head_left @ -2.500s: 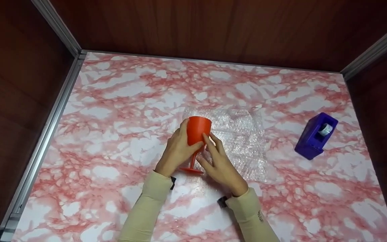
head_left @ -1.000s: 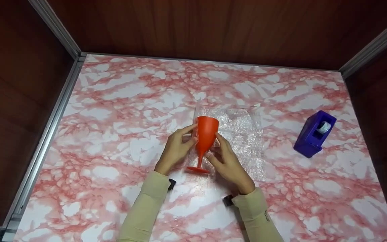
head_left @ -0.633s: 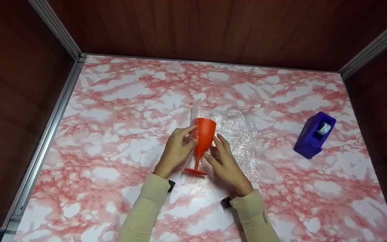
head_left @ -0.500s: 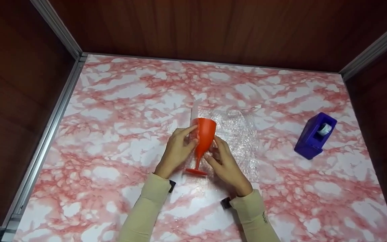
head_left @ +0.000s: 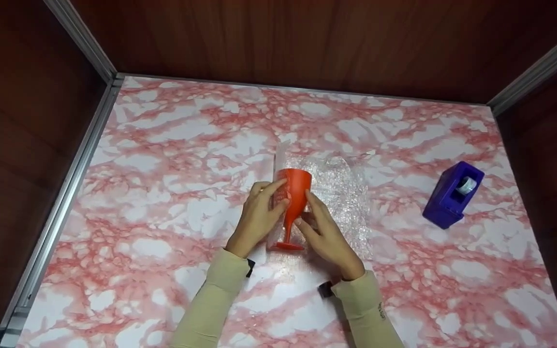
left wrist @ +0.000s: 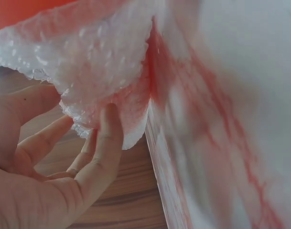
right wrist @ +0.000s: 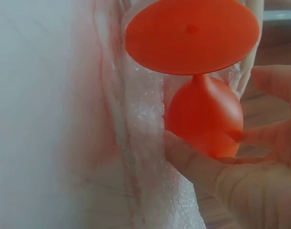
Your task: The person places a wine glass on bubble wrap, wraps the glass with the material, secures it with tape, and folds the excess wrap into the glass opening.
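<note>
An orange-red goblet [head_left: 299, 191] lies along the left part of a clear bubble wrap sheet [head_left: 346, 203], its bowl pointing away and its foot toward me. My left hand [head_left: 257, 217] holds the sheet's raised left edge between thumb and fingers, against the goblet's bowl. In the left wrist view the lifted bubble wrap [left wrist: 92, 67] hides most of the goblet. My right hand [head_left: 328, 240] holds the goblet from the right, fingertips at the bowl and thumb near the stem. The right wrist view shows the goblet's round foot [right wrist: 193, 36] close up.
A purple tape dispenser [head_left: 454, 195] with a roll of clear tape stands on the right of the red-and-white marbled table [head_left: 177, 159]. Dark wood panels [head_left: 302, 43] with metal frame edges enclose the back and sides.
My left hand has gone from the goblet's bowl to the bubble wrap's left edge and lifted it against the goblet. The goblet has shifted a little right, and my right hand stays at it.
</note>
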`<state>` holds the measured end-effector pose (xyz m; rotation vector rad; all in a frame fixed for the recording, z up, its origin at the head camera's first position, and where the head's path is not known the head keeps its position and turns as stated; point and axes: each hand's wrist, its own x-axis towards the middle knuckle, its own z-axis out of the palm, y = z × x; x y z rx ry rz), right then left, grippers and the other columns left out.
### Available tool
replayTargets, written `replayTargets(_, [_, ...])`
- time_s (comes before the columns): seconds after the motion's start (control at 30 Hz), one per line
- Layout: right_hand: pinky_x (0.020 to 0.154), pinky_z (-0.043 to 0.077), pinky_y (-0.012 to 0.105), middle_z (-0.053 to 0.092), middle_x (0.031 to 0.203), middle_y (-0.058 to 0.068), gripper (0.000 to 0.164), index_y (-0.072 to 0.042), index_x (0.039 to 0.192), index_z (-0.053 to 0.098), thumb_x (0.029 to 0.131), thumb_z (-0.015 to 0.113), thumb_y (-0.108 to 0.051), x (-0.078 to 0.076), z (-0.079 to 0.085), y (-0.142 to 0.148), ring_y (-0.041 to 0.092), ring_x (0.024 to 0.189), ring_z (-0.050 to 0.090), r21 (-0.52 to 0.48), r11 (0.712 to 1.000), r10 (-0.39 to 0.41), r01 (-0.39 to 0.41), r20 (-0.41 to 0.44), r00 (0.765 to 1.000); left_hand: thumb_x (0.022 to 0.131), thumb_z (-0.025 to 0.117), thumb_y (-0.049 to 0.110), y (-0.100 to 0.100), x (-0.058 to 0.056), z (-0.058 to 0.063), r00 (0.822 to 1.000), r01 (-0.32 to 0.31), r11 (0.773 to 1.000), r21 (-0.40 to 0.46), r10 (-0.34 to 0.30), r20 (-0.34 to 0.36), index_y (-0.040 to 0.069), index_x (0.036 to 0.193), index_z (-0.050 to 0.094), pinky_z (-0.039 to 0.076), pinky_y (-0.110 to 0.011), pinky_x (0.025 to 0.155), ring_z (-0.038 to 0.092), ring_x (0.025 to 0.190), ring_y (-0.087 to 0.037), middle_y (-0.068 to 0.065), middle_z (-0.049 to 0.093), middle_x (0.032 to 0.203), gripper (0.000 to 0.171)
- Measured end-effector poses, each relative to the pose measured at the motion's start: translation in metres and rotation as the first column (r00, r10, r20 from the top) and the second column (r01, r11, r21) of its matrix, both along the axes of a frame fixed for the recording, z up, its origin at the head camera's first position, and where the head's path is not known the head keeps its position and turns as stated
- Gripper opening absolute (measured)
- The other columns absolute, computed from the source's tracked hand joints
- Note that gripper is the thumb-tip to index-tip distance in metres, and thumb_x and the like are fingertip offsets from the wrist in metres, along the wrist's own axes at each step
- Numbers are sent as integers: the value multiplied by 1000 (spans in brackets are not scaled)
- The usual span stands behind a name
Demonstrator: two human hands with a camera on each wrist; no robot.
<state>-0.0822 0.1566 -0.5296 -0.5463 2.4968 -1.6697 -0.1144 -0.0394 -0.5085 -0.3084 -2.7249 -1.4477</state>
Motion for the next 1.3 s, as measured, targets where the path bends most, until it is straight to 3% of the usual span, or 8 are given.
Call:
replayTargets(0.17, [97,49,47,21,160,19,68,-5,159,25,103,59,-22,-1,3,3,34,124,55,14,1000,-26,26,-16,1000,95,71,19,3,-1,-1,999,28,1000,-4,-28,-32,14,142,58,45,-45,101,55,123,-29,-14,53,139,49])
replayTargets(0.3, [92,52,44,24,159,17,71,-11,161,21,102,60,-24,-1,5,5,35,116,59,39,999,-8,9,-16,1000,95,71,18,6,-1,-2,998,38,999,-10,-38,-46,15,143,57,45,-45,102,55,123,-29,-14,55,138,50])
replayTargets(0.53, [87,53,46,20,159,23,56,-32,156,37,104,56,-33,0,11,6,25,104,65,164,986,-9,12,-20,1000,94,70,15,17,2,0,993,29,999,-45,-34,-111,14,141,59,54,-39,83,65,95,-28,-15,52,135,48])
replayTargets(0.63, [91,51,49,21,159,23,53,-33,155,39,104,54,-36,0,13,6,26,103,65,197,980,-25,26,-9,1000,94,71,15,19,2,1,991,26,998,-53,-33,-133,14,140,60,54,-39,82,65,95,-29,-15,52,134,48])
replayTargets(0.87, [106,35,60,26,160,20,51,-34,156,37,106,49,-38,0,12,10,43,135,42,231,972,-38,45,-34,999,98,65,15,15,1,-1,990,65,998,-13,-67,-128,10,144,55,51,-36,88,62,102,-24,-15,50,141,47])
replayTargets(1.03, [114,27,51,27,162,8,54,-34,158,31,107,47,-38,-3,7,11,29,145,30,195,981,-5,12,-36,999,99,55,2,8,-2,-1,984,65,998,23,-60,-166,-2,141,53,40,-37,107,53,126,-28,-19,53,141,42])
replayTargets(1.2, [116,24,46,25,162,2,55,-33,159,29,107,47,-36,-4,2,11,23,146,27,166,986,14,-9,-31,999,97,61,4,4,-3,-2,992,45,999,30,-42,-117,2,138,58,49,-37,89,60,101,-24,-17,53,136,41])
replayTargets(1.3, [115,25,47,30,160,5,53,-31,157,34,107,50,-29,-4,2,11,27,145,30,167,986,-12,22,-60,998,97,63,9,3,-3,-3,996,45,999,22,-43,-73,8,140,58,49,-39,91,59,106,-24,-15,53,136,43])
